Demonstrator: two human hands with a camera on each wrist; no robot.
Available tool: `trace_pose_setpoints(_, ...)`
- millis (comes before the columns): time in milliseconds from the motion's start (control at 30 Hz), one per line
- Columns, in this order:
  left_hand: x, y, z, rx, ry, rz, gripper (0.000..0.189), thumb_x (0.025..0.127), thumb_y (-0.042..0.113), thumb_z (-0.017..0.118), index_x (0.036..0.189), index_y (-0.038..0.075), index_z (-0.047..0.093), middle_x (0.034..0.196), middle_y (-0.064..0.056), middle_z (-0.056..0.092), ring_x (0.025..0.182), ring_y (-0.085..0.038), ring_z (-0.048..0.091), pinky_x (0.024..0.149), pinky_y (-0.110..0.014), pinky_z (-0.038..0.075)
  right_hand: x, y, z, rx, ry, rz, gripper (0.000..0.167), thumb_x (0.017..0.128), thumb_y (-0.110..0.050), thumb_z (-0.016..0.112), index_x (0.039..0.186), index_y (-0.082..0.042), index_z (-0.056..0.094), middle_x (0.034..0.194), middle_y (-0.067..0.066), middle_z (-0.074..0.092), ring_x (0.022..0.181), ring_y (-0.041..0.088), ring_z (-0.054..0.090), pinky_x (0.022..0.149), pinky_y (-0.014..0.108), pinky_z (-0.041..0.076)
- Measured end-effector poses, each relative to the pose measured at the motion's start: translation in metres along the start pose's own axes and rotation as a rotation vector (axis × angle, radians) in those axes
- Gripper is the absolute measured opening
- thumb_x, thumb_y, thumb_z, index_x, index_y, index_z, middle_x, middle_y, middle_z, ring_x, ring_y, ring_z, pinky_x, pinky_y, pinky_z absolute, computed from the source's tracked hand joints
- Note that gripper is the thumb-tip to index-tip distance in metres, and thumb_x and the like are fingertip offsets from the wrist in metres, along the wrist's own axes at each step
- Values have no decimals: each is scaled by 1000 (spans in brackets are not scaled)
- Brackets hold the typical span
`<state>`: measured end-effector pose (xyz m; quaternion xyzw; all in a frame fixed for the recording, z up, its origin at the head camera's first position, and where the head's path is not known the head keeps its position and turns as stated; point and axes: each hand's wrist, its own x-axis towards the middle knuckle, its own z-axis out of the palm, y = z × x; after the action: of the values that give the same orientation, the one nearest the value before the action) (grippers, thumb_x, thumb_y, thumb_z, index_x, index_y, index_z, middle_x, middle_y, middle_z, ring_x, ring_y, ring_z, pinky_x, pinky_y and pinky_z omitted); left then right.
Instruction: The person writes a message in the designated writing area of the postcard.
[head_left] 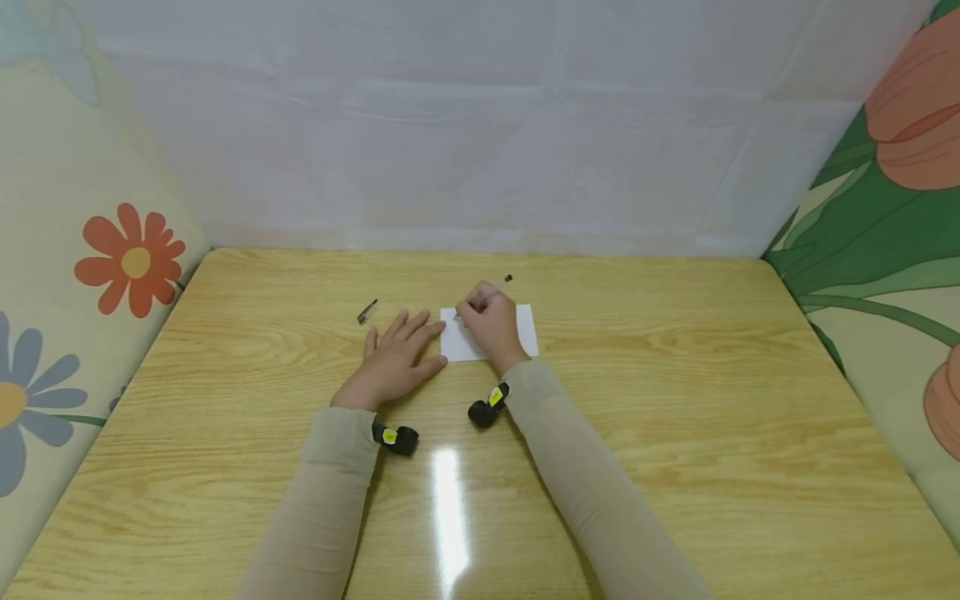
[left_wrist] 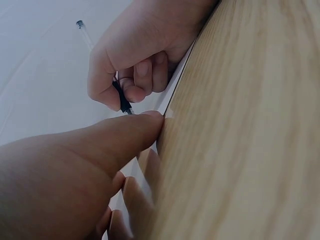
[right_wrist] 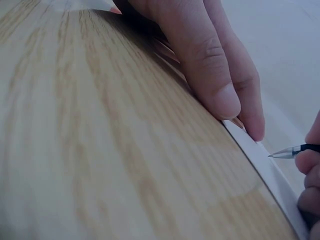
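A pen (head_left: 496,289) with a clear barrel and dark grip is pinched between the thumb and fingers of my right hand (head_left: 491,325). Its tip points down at the left part of a white sheet of paper (head_left: 527,332), close over the surface in the right wrist view. My left hand (head_left: 396,358) lies flat with fingers spread, thumb and index fingertip at the paper's left edge. In the left wrist view, the pen's black grip (left_wrist: 121,96) shows below the right hand's fingers. That hand covers the middle of the paper.
A dark pen cap (head_left: 367,312) lies on the wooden table (head_left: 675,400), just beyond the left hand's fingers. Behind the table hangs a pale sheet (head_left: 480,150). Flower-patterned panels (head_left: 135,262) stand at both sides. Each wrist wears a small black camera (head_left: 401,440).
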<state>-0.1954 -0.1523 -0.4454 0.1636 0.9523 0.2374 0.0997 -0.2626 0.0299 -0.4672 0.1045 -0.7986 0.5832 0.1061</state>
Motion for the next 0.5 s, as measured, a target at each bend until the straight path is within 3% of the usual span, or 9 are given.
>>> trace_pose_setpoints(500, 0, 2, -1, -4, 1, 1, 63, 105, 43, 52, 159, 17, 34, 169, -13, 14, 155, -40, -1, 113, -73, -11, -1, -2, -1, -8, -8, -9, 12, 85, -4, 67, 75, -6, 62, 64, -1, 53, 63, 11, 49, 58, 21, 40)
